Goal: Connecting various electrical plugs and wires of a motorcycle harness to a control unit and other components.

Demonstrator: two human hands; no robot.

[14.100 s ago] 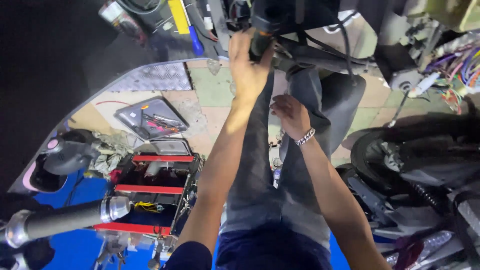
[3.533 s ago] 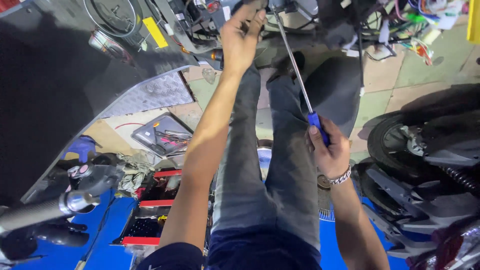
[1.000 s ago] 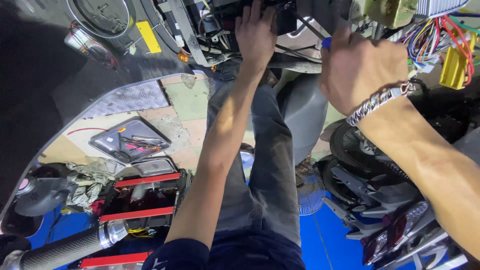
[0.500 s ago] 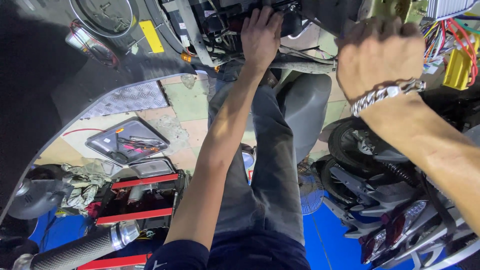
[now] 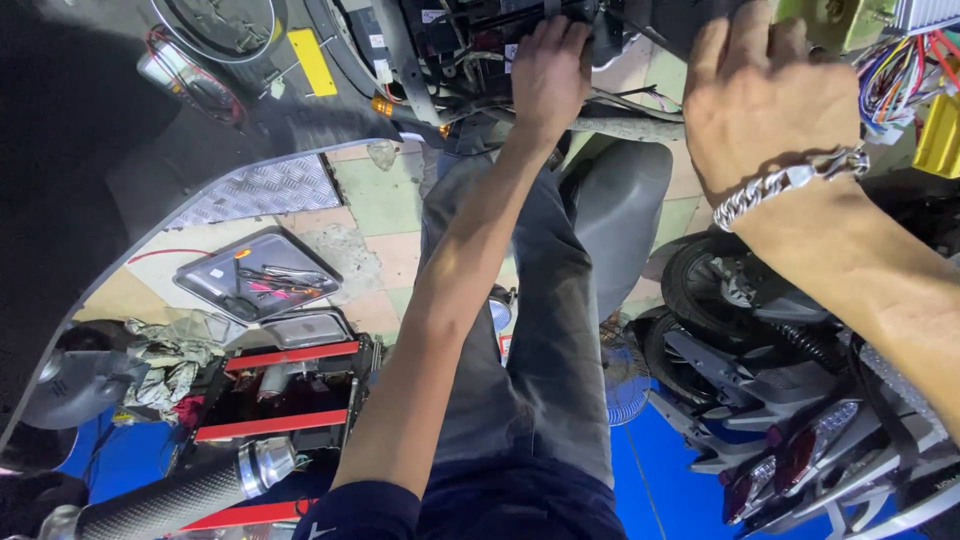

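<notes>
Black tangle of scooter parts and wires (image 5: 480, 35) up at the top edge, dark and crowded, with a grey metal tube (image 5: 625, 125) running just under it. Hard to tell one piece from another in there. Left hand (image 5: 548, 70) pressed onto the black parts, fingers curled over them; what sits under the fingers is hidden. Right hand (image 5: 765, 100) lifted close to the camera beside the tangle, seen from the back, fingers bent and cut off by the top edge; cannot tell if anything is inside it. Shiny silver chain bracelet (image 5: 785, 185) around that wrist. Bunch of bright coloured wires (image 5: 900, 70) and a yellow box (image 5: 940, 135) at the far right, partly out of view. Grey trouser legs (image 5: 530, 330) below. Flat grey tray of small tools (image 5: 255, 280) on the tiled floor, with a red and black open toolbox (image 5: 280, 400) near it. Dark scooter rear with a black tyre (image 5: 740, 330) on the right, lower part cut off.
</notes>
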